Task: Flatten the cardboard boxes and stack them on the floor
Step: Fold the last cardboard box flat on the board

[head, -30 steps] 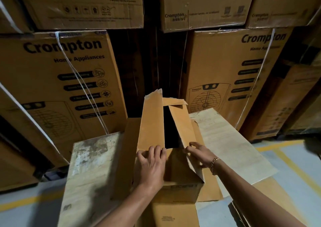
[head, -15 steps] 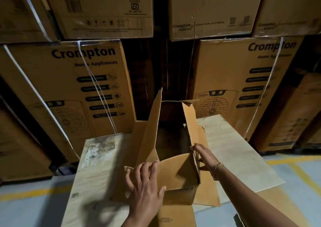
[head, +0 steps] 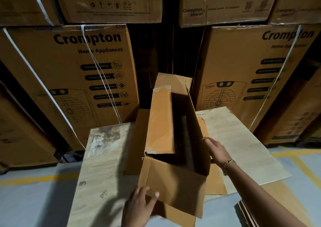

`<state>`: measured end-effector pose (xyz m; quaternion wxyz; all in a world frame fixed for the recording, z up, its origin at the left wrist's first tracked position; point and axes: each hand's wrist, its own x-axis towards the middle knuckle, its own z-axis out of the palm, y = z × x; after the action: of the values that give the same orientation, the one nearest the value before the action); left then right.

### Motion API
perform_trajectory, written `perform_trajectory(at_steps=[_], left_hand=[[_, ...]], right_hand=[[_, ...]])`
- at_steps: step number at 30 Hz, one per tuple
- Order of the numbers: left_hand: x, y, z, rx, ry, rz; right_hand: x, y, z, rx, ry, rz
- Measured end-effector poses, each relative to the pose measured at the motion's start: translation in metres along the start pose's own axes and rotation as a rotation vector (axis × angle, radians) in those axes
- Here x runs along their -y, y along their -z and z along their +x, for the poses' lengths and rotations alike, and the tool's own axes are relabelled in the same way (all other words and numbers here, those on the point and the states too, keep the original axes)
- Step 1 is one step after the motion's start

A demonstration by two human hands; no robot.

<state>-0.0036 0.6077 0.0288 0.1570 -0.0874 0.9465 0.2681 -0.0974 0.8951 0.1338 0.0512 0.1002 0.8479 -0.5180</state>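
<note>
The left hand (head: 139, 207) gripped the box (head: 173, 181) by its six o'clock flap; the right hand (head: 216, 151) clutched its three o'clock wall.

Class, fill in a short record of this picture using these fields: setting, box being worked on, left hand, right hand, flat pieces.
Setting: grey floor in front of stacked Crompton cartons
Box being worked on: open cardboard box, flaps up, not yet flattened
Left hand: left hand grips the box's near bottom edge
Right hand: right hand holds the box's right wall; bracelet on the wrist
Flat pieces: left sheet and right sheet lie flat beside the box
</note>
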Motion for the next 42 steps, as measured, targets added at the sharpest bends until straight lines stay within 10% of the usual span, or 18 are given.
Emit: perform_trajectory(at_steps=[4,12,20,29,35,42], left_hand=[[-0.009,0.036,0.043,-0.450,-0.133,0.061],[-0.062,0.065,0.132,0.167,-0.062,0.070],[-0.074,0.056,0.161,-0.049,-0.099,-0.017],[-0.040,0.088,0.142,-0.034,0.025,-0.540],[0.035,0.107,0.113,0.009,0.262,-0.789],[0.029,0.114,0.105,0.121,0.285,-0.804]], right_hand=[[0.008,-0.010,-0.001,-0.038,0.031,-0.139],[0.001,0.010,-0.019,-0.232,-0.138,0.317],[-0.037,-0.003,-0.047,-0.505,-0.255,0.444],[-0.069,-0.069,-0.028,-0.354,-0.441,0.238],[-0.045,-0.076,-0.023,-0.421,-0.564,0.727],[-0.032,-0.112,-0.013,-0.281,-0.474,-0.031]])
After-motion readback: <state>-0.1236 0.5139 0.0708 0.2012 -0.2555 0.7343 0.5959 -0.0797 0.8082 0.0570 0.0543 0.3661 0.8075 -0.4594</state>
